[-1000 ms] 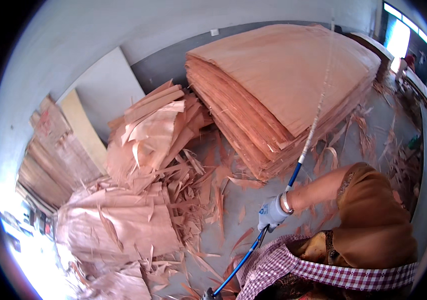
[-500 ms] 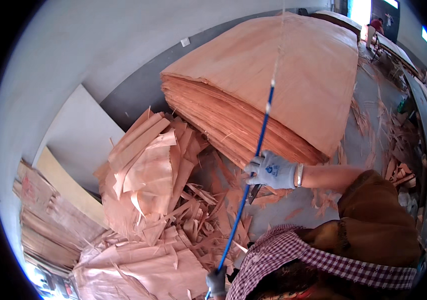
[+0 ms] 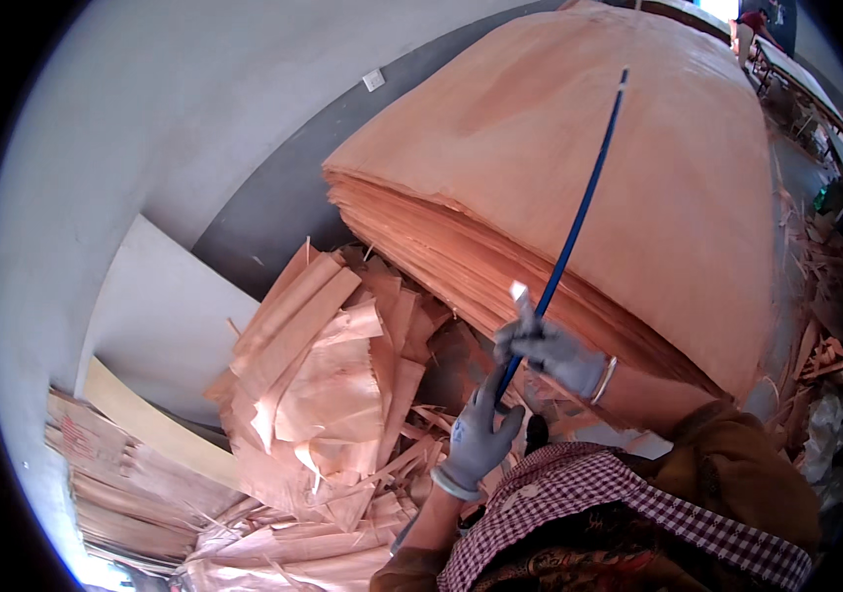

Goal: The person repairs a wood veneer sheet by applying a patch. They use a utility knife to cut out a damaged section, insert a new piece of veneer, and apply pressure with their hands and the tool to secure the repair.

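Note:
A slim blue pole [image 3: 582,212] slants up over a tall stack of thin wood veneer sheets [image 3: 540,128]. Its far end has a pale band. My right hand [image 3: 564,357], in a grey glove and somewhat blurred, is closed around the pole near the front of the stack. A small piece with a bright, pale tip [image 3: 520,292] sticks up beside its fingers; I cannot make out its kind. Just below and to the left, my gloved left hand [image 3: 476,439] is closed on the pole's lower part, its thumb showing at the side.
Torn veneer pieces [image 3: 328,385] are heaped left of my hands, with scraps around them. A pale board [image 3: 160,306] leans on the wall at left. More scraps [image 3: 821,365] lie along the right side. Far off at upper right, a person [image 3: 749,37] bends by a table.
My left hand has come up from the bottom edge to close beside the right hand. The pole has tilted rightward, and the pale length beyond its blue part no longer shows.

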Action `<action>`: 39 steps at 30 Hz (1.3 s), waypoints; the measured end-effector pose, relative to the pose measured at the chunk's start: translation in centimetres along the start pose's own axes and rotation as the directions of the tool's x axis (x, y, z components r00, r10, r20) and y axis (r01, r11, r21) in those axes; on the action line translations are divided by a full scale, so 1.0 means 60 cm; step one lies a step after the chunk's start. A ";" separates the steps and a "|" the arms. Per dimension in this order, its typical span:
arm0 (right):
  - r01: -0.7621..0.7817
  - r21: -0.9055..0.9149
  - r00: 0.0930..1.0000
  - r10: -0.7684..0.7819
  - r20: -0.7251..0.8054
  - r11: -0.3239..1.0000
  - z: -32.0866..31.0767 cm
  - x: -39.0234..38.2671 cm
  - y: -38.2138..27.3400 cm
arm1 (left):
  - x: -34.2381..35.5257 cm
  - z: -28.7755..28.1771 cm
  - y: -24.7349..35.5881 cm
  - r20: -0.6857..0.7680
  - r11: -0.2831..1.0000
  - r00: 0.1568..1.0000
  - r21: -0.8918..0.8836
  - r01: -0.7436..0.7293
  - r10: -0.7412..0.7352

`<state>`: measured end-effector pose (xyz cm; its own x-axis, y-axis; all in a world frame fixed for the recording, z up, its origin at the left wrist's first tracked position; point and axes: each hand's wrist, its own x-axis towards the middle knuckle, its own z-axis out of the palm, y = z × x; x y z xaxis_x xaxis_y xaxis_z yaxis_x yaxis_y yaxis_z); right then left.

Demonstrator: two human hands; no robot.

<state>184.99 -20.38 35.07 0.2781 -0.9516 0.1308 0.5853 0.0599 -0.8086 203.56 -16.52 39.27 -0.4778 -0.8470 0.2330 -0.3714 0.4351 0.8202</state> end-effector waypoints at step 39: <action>-0.186 -0.522 0.305 -0.456 -0.836 0.833 -0.372 0.081 -0.231 | 0.630 -0.251 -0.306 0.287 0.290 0.953 -0.924 0.248 0.100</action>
<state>161.21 -32.54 34.09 -0.8190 -0.5693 -0.0713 0.0382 0.0700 -0.9968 204.33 -61.12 40.87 -0.7211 -0.6756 0.1537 0.5095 -0.3666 0.7785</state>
